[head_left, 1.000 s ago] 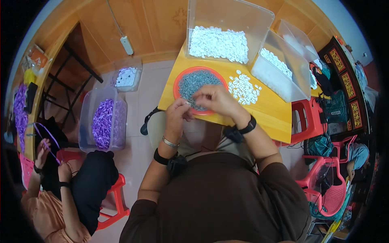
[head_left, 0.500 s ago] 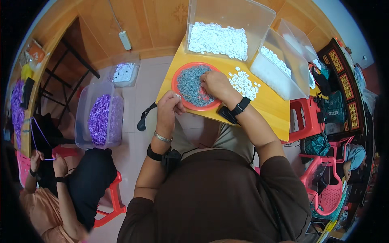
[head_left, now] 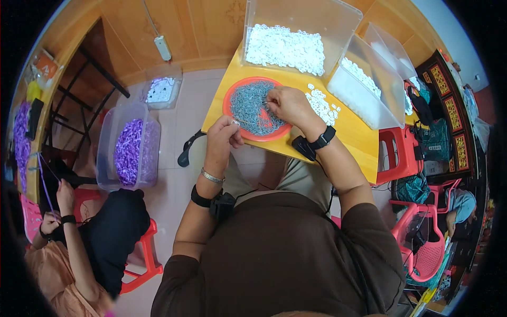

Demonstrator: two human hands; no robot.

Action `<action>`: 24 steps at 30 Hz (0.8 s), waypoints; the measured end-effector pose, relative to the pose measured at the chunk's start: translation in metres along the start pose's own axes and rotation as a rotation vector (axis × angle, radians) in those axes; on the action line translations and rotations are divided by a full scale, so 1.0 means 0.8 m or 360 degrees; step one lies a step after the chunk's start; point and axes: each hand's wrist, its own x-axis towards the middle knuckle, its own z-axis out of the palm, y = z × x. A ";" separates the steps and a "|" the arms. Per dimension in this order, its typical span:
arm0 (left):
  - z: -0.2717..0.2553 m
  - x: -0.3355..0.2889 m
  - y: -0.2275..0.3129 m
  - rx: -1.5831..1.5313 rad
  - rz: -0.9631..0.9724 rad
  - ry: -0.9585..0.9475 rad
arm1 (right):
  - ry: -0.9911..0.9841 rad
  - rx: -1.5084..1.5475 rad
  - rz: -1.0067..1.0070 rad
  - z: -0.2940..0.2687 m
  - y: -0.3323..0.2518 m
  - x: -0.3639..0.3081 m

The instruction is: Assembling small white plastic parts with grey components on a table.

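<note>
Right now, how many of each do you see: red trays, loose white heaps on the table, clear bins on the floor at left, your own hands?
Red tray: 1
White heap: 1
Clear bins: 2
Hands (left hand, right hand): 2
Total: 6

And the right hand (head_left: 289,105) is in over the red tray (head_left: 264,138), covering its right rim, so that side is taken! White pieces (head_left: 321,108) lie low just beyond, with open air above them. At the back, the tall clear box (head_left: 301,18) walls off the far side, and the angled second box (head_left: 351,105) shuts the way farther right. But look, a bare lane of yellow table (head_left: 356,150) runs toward the near right corner! The left hand (head_left: 222,136) guards the tray's near-left edge; between the hands there seems to be a gap, though fingers hide its depth
</note>
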 end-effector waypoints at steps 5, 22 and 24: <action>0.001 -0.002 -0.002 -0.0022 -0.0027 -0.0027 | -0.0099 -0.0113 0.0109 0.001 0.000 0.002; -0.011 0.004 -0.001 -0.0030 -0.0003 0.0006 | -0.0166 -0.0502 -0.0902 0.014 -0.010 0.010; -0.012 0.003 -0.002 -0.0023 -0.0008 0.0015 | -0.0285 -0.0514 -0.0899 0.014 -0.017 0.015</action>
